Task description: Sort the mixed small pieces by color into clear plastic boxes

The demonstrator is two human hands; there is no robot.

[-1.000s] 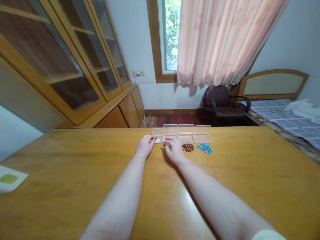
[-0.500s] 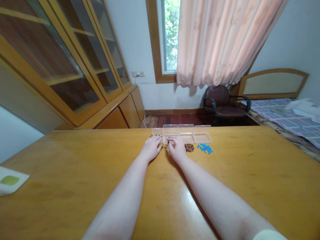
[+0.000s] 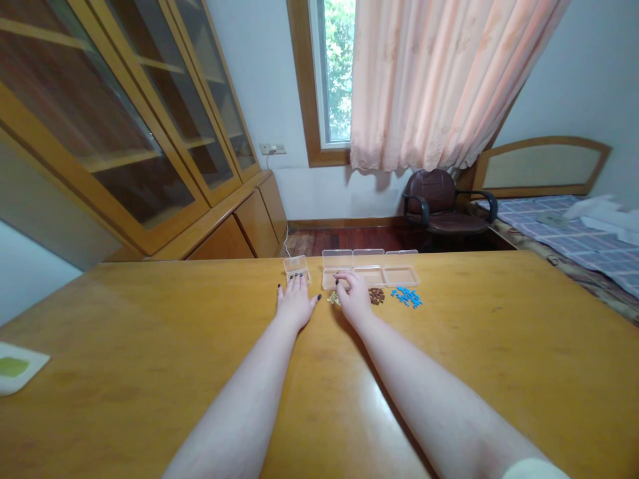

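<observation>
The left hand (image 3: 294,307), fingers spread, touches a small clear hinged-lid box (image 3: 295,265) near the desk's (image 3: 200,352) far edge. The right hand (image 3: 356,299) curls loosely over a larger open plastic box (image 3: 328,280), any hold unclear.

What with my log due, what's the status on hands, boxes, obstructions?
Left hand spread at small open box. Right hand before three open boxes, partly hiding the leftmost.

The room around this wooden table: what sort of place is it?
Probably a bedroom in a home, judging by the bed, the pink curtain and the glass-fronted cabinet.
</observation>
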